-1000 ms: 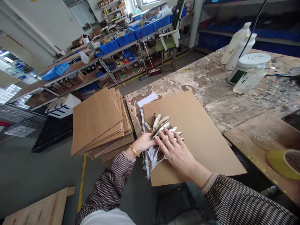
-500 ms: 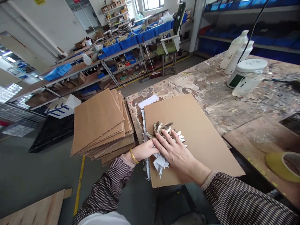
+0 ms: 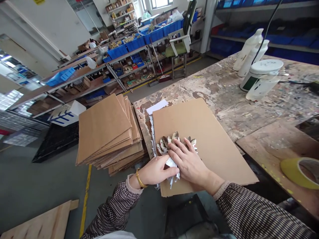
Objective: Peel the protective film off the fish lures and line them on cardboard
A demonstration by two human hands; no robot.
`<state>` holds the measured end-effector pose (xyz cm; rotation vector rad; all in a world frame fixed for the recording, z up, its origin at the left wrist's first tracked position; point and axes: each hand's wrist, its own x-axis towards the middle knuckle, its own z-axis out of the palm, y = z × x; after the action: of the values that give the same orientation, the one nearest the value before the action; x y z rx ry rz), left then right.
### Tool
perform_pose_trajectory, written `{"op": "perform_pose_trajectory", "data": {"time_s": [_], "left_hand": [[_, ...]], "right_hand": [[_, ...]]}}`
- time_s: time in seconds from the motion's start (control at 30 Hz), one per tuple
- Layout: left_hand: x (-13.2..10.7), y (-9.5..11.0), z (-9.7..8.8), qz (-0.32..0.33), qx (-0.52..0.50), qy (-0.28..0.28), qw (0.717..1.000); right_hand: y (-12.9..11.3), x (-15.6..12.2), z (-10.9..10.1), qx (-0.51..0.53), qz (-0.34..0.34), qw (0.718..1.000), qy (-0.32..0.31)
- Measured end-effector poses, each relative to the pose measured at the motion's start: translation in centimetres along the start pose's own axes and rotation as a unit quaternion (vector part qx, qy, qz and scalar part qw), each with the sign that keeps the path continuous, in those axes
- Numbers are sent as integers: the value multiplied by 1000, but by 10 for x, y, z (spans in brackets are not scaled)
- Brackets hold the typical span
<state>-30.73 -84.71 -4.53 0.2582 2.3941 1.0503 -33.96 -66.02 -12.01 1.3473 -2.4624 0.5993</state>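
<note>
Head view: one corrugated cardboard stack (image 3: 103, 124) is standing left of the counter (image 3: 185, 88). One left hand (image 3: 156, 170) is bending palm-down against one bunch of slender mottled pieces (image 3: 163, 144), its fingers' grip hidden; one right hand (image 3: 191, 163) is resting flat atop them, fingers slightly parted. One smooth cardboard sheet (image 3: 194, 119) is lying beneath, at the near-left corner.

Both forearms (image 3: 261, 209) stretched forward; the left hand (image 3: 155, 168) pointed its thumb (image 3: 171, 172) toward the right hand (image 3: 191, 163), which lay palm down, fingers (image 3: 178, 152) apart.
</note>
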Motion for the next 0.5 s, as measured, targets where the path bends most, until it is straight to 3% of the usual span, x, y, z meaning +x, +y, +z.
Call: {"op": "perform_pose_trajectory", "data": {"time_s": [0.17,0.3,0.5], "left_hand": [[-6,6,0,30,25,9,999],[-8,18,-8,73,80,57,992],[9,42,-16,135,102,126,977]], "right_hand": [[-2,2,-3,56,23,998,20],[1,8,-8,141,67,986,61],[17,10,-38,217,140,961,99]]}}
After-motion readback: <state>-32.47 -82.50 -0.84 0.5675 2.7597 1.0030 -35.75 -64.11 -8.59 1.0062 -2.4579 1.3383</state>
